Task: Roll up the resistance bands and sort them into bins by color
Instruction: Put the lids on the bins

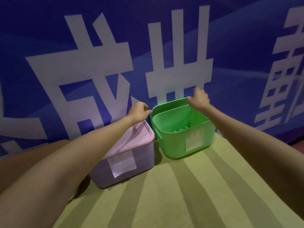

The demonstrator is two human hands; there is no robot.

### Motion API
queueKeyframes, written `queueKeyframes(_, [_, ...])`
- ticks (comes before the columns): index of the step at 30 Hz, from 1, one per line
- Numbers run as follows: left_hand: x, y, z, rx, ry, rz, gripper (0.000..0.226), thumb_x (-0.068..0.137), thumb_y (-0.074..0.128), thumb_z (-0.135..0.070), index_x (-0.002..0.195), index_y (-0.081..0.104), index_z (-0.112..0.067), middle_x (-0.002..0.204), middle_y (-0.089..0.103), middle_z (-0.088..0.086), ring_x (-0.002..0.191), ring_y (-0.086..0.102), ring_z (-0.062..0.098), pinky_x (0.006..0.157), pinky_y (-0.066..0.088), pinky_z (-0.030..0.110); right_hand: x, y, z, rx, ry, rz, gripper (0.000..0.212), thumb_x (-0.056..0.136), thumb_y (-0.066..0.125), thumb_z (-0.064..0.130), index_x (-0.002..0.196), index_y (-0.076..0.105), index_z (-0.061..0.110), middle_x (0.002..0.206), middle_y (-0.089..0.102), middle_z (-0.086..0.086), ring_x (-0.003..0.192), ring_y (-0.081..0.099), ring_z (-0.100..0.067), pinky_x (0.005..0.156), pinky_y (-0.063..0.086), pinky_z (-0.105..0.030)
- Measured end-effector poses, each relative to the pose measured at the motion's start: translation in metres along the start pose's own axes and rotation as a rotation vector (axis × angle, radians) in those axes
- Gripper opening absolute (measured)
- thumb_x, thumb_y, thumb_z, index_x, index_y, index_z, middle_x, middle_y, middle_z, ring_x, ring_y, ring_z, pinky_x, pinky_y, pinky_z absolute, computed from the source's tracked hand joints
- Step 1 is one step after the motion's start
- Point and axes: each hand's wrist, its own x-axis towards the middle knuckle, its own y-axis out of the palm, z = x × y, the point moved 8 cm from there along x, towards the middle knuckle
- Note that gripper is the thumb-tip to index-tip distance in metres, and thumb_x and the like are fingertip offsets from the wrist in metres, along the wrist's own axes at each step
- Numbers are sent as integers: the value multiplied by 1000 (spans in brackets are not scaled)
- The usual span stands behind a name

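The pink bin (pixel 125 163) sits on the left of the bench (pixel 181 195), lid (pixel 131 139) shut, its long axis running from near-left to far-right, a white label (pixel 122 164) on the near wall. The left hand (pixel 139 113) reaches over its far corner, fingers curled, pinching the left edge of the green lid (pixel 167 104). Just right, close beside it, stands the green bin (pixel 184 137), open, a paper label (pixel 194 140) on its front; green bands (pixel 181 129) lie on its floor, too small to tell their rolling. Its lid stands tilted up behind the opening. The right hand (pixel 199 99) grips the lid's upper right edge, fingers bent round it. Both forearms stretch forward. Behind rises a blue banner (pixel 49 38) with white characters.
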Motion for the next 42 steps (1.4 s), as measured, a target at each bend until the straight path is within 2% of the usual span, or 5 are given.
queueKeyframes(7, [27, 13, -3, 143, -1, -166, 30, 92, 63, -33, 99, 71, -5, 101, 71, 11, 94, 65, 29, 74, 45, 32, 35, 18, -12, -31, 9, 73, 31, 96, 51, 32, 110, 49, 5, 121, 54, -19, 111, 52, -38, 90, 42, -44])
queueKeyframes(26, [36, 36, -21, -20, 94, -138, 22, 93, 62, -13, 103, 71, 4, 96, 72, 18, 82, 64, 19, 80, 47, 24, 35, 30, -27, 209, -43, 213, 61, 103, 33, 40, 108, 57, -16, 96, 54, -21, 89, 51, -33, 74, 38, -38])
queueKeyframes(35, [16, -19, -53, 71, 241, -349, 26, 96, 58, -21, 84, 73, -3, 82, 72, 13, 75, 60, 26, 70, 43, 30, 28, -13, -4, 402, -42, -47, 48, 103, 38, 28, 104, 59, -16, 105, 63, -30, 101, 57, -40, 89, 45, -47])
queueKeyframes(39, [-10, -38, -71, 125, 414, -416, 22, 95, 59, -18, 89, 72, 0, 86, 71, 16, 78, 62, 32, 70, 47, 37, 23, -36, -11, 512, 147, -191, 45, 101, 44, 24, 60, 44, 6, 61, 44, -8, 58, 43, -19, 68, 34, -31])
queueKeyframes(42, [-36, -33, -80, 176, 578, -423, 17, 92, 63, -12, 92, 71, 2, 84, 70, 17, 74, 65, 33, 69, 54, 41, 15, -41, -24, 557, 230, -193, 35, 93, 59, 30, 72, 52, 3, 80, 58, -13, 85, 59, -29, 69, 36, -32])
